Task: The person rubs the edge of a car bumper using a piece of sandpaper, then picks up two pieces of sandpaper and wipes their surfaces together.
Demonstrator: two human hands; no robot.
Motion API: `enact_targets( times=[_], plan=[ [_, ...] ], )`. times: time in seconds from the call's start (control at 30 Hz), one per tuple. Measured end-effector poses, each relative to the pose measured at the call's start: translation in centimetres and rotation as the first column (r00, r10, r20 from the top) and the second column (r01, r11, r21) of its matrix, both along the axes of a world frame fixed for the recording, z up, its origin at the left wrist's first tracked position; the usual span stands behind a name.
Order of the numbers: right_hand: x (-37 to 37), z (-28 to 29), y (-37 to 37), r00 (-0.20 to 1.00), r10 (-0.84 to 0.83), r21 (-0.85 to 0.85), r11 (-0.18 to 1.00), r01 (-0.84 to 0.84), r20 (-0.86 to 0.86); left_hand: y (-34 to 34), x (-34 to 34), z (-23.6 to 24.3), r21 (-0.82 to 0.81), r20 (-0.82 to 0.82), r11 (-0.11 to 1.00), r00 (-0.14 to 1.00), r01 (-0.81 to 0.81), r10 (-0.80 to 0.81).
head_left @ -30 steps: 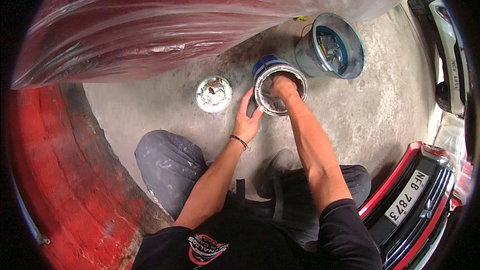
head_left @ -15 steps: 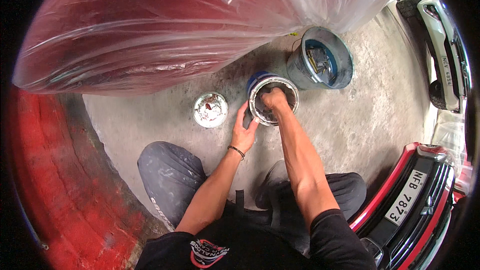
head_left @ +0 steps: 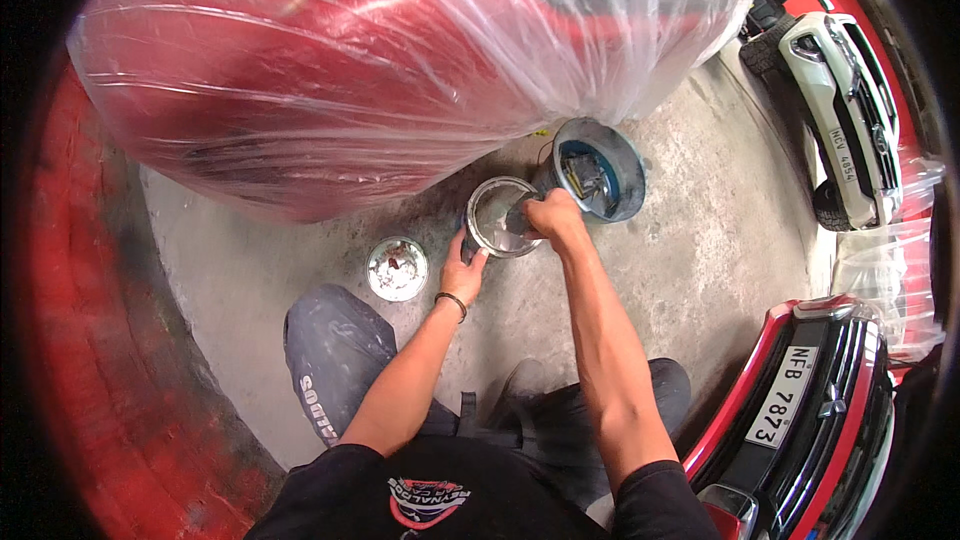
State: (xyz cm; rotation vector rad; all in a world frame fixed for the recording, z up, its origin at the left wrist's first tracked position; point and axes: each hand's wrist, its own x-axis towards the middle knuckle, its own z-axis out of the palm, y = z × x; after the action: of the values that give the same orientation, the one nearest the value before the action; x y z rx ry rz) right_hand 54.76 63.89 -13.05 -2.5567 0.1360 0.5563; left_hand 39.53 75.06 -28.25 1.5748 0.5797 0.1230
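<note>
A round open can [head_left: 501, 180] of grey paste, its rim smeared, stands in front of me, tipped a little. My left hand [head_left: 463, 270], a dark band at its wrist, is curved round the can's near left side. At the can's right rim, my right hand [head_left: 556, 215] pinches a flat dark piece [head_left: 519, 218] that looks like a putty spreader; my fingers hide part of it. On the floor to the left lies a round metal lid [head_left: 386, 282] with smears and reddish-brown spots.
Just beyond the can stands a blue-grey bucket [head_left: 632, 156] with water and several small items inside. Plastic sheeting [head_left: 330, 90] over something red hangs close ahead. On the right are a red-and-black car bumper [head_left: 745, 370] and a white car front [head_left: 845, 120].
My right hand has come up out of the can to its right rim, bringing the dark piece into sight. The left hand stays on the can. The whole view has shifted.
</note>
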Motion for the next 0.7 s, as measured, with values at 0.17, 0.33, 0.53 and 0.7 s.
enact_targets(
  times=[0.17, 0.33, 0.53, 0.7],
  plan=[
    [-0.6, 7.4, -0.8, 0.999, -0.035, 0.333, 0.942, 0.038, -0.015, 3.1, 0.2, -6.5, -0.076, -0.189, 0.988, 0.975, -0.135, 0.119],
    [-3.3, 15.4, -4.8, 0.998, 0.052, 0.549, 0.836, -0.026, -0.033, 4.9, -0.1, 6.7, -0.422, -0.027, 0.9, 0.994, -0.107, 0.106],
    [-7.5, 21.0, -5.8, 0.983, 0.17, 0.457, 0.871, -0.18, 0.063, 4.2, 3.5, 13.4, -0.564, 0.161, 0.822, 0.987, 0.073, 0.023],
    [-10.7, 20.8, -6.3, 0.875, 0.378, 0.101, 0.9, -0.423, 0.302, 4.0, 3.4, 18.6, -0.615, 0.303, 0.733, 0.945, 0.291, -0.12]
  ],
)
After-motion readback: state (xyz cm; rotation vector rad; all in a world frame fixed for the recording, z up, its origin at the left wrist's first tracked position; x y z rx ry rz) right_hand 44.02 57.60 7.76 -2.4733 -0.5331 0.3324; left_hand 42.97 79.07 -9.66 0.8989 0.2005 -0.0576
